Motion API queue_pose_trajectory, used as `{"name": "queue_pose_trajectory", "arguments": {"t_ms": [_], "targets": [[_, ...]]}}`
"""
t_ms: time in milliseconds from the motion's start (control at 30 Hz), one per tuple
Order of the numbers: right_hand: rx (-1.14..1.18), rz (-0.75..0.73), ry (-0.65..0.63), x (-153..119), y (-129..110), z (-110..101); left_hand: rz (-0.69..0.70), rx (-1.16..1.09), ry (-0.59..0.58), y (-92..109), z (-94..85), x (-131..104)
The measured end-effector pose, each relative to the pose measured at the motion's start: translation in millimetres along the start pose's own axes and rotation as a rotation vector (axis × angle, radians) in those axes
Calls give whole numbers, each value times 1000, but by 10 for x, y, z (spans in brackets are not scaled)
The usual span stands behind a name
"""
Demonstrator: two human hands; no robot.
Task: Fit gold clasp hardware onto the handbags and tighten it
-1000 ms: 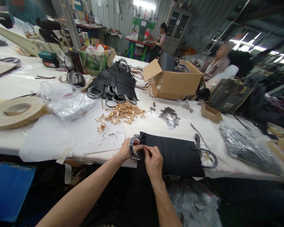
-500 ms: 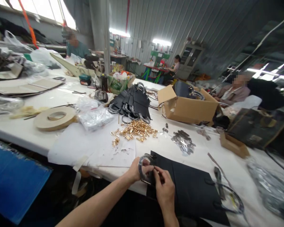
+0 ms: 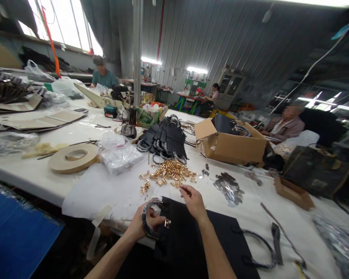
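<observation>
My left hand [image 3: 139,224] is closed on the left edge of a black bag panel [image 3: 183,236], its thumb on top beside a small gold metal fitting [image 3: 166,223]. A curved dark handle [image 3: 146,217], seemingly wrapped in clear film, arches over those fingers. My right hand [image 3: 193,201] reaches above the panel to the near edge of a heap of small gold metal fittings [image 3: 174,170]. Its fingertips are pinched together there; what lies between them is too small to make out. A second handle [image 3: 263,244] loops off the panel's right end.
Flat silvery metal pieces [image 3: 228,188] lie right of the gold heap. Behind are stacked black panels with handles [image 3: 164,135] and an open cardboard box [image 3: 235,143]. A tape roll [image 3: 74,158] and plastic packets [image 3: 119,155] are on the left. Several people sit farther off.
My right hand has left the panel's edge and moved forward to the gold heap. My left hand, with the panel, has shifted left, and a gold fitting now shows by its thumb.
</observation>
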State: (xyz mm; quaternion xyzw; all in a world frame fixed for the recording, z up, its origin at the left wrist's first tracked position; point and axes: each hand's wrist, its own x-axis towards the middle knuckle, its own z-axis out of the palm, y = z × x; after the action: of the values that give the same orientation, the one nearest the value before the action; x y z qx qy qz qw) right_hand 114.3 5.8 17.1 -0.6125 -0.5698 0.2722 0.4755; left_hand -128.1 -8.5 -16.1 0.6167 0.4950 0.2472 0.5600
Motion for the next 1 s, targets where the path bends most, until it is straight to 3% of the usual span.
{"name": "queue_pose_trajectory", "arguments": {"t_ms": [133, 267, 367, 467, 533, 600, 667, 833, 1000], "targets": [[-323, -136, -35, 297, 19, 292, -37, 0, 26, -106, -97, 20], [-397, -55, 28, 355, 87, 479, -10, -161, -21, -105, -129, 3], [-394, -25, 61, 300, 132, 491, -31, -339, 1, -101, -294, -52], [-277, -18, 126, 192, 144, 405, -62, -343, 199, -94, -578, -92], [-73, 43, 156, 84, 135, 337, -9, -269, 375, -60, -731, -91], [142, 120, 145, -49, 122, 293, 87, -137, 453, 13, -782, -68], [271, 157, 118, -191, 113, 284, 175, 41, 388, 117, -722, -17], [383, 211, 71, -448, 143, 325, 320, 466, 12, 345, -443, 259], [388, 212, 30, -521, 189, 323, 286, 473, -143, 407, -495, 601]]}}
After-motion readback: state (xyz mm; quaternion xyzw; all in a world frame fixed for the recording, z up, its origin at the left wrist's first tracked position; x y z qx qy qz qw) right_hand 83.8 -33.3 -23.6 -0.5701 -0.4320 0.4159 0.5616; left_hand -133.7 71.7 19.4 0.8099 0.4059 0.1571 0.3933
